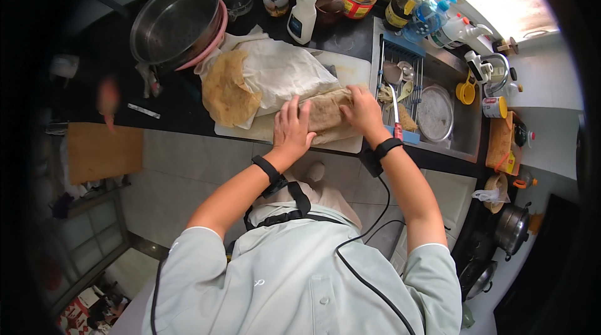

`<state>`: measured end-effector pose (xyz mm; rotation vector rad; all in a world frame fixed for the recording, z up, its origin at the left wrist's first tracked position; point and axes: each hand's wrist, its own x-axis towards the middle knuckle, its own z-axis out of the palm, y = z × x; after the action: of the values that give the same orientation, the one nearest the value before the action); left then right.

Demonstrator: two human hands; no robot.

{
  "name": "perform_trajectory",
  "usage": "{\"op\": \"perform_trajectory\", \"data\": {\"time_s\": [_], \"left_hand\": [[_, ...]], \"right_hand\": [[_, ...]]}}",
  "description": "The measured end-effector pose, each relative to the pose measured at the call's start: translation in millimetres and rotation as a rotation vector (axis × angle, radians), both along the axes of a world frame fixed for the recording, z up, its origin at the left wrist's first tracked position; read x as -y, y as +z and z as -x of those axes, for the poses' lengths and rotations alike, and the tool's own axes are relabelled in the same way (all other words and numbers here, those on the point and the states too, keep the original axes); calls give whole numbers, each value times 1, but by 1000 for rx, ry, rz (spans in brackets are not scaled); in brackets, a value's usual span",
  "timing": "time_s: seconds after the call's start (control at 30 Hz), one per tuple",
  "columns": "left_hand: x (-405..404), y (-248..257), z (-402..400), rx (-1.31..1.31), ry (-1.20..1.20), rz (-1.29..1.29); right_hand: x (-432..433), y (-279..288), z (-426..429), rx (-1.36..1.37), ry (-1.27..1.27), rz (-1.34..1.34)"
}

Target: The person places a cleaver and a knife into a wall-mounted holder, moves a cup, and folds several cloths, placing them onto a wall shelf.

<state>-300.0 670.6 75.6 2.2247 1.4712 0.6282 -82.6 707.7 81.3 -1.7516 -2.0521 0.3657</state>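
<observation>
A browned flatbread rolled or folded into a long bundle [327,112] lies at the near side of a white cutting board [350,65]. Both of my hands rest on it: my left hand [293,127] presses its left end with spread fingers, and my right hand [364,110] curls over its right end, thumb on the near face. Another layer of flatbread shows beneath it. Behind and left, a crumpled white cloth or paper [291,65] covers part of a round browned flatbread [230,88]. What fills the roll, if anything, is hidden.
A large steel pan [176,22] sits on a pink basin at the back left. Behind the board stands a white spray bottle [303,11]. To the right, a dish rack [403,83] with a red-handled knife [397,114] spans the sink [462,123]. Bottles line the window side.
</observation>
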Motion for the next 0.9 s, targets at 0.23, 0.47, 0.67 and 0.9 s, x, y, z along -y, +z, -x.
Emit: {"op": "perform_trajectory", "data": {"time_s": [0.23,0.47,0.67,0.9], "left_hand": [[-5,-38,14,-276,-386,-51],[-7,-47,13,-202,-379,57],[-25,-8,56,144,123,-297],[-33,-11,133,-45,360,-119]], "right_hand": [[37,-25,12,342,268,25],[40,-47,8,356,267,198],[34,4,12,78,209,-53],[36,20,22,-85,195,-118]]}}
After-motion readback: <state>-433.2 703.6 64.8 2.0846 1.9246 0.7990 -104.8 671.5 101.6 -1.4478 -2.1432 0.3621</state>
